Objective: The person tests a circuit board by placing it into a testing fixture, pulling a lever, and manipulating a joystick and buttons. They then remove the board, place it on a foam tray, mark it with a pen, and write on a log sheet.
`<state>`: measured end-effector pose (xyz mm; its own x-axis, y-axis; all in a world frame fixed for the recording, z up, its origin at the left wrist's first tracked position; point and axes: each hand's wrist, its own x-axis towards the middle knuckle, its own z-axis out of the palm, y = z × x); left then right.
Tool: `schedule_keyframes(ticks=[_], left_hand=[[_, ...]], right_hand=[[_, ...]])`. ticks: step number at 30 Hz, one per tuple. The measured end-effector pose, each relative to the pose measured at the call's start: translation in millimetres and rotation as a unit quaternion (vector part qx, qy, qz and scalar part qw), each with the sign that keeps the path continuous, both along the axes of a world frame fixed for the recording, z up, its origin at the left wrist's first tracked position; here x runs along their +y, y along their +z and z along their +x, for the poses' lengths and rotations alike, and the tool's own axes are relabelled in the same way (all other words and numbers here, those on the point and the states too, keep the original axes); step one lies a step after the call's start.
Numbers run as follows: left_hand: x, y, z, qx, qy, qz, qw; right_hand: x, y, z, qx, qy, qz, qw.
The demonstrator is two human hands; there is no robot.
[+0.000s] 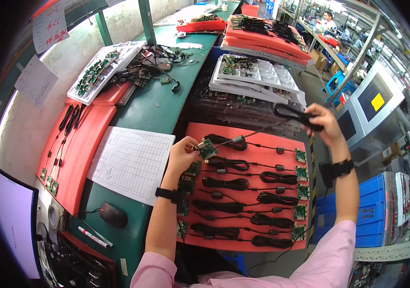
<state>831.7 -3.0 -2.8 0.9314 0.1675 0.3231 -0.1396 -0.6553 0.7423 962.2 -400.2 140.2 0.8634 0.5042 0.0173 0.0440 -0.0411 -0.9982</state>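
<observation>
My left hand [182, 152] pinches a small green circuit board [208, 150] by its edge, above the upper left of a red foam sheet [267, 136]. A black cable runs from that board, through a ferrite bead [238, 139], up to the right. Its coiled bundle [289, 112] is gripped in my right hand [328, 126], raised beyond the sheet's far right corner. On the sheet lie rows of similar coiled black cables [277, 177], with boards [301, 173] along the right edge and more along the left. My left forearm partly hides the left ones.
To the left on the green bench [142, 115] are a gridded paper [130, 161], a black mouse [113, 214] and a marker [92, 237]. White trays [267, 72] are stacked beyond the sheet. A blue crate [358, 206] stands at right. A person [328, 21] sits far off.
</observation>
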Motion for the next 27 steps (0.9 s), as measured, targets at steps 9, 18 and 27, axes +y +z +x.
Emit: schedule_keyframes(ticks=[9,18,27], left_hand=[[-3,-66,55,-0.019,0.191,-0.26,0.946],[19,-98,72,0.097,0.225,-0.141,0.959],[2,-81,64,0.108,0.239,-0.095,0.96]], right_hand=[[-25,-119,-6,0.142,0.0,-0.04,0.989],[-23,-174,-8,-0.117,0.018,-0.345,0.931],[0,-148,-31,-0.338,-0.072,-0.538,0.769]])
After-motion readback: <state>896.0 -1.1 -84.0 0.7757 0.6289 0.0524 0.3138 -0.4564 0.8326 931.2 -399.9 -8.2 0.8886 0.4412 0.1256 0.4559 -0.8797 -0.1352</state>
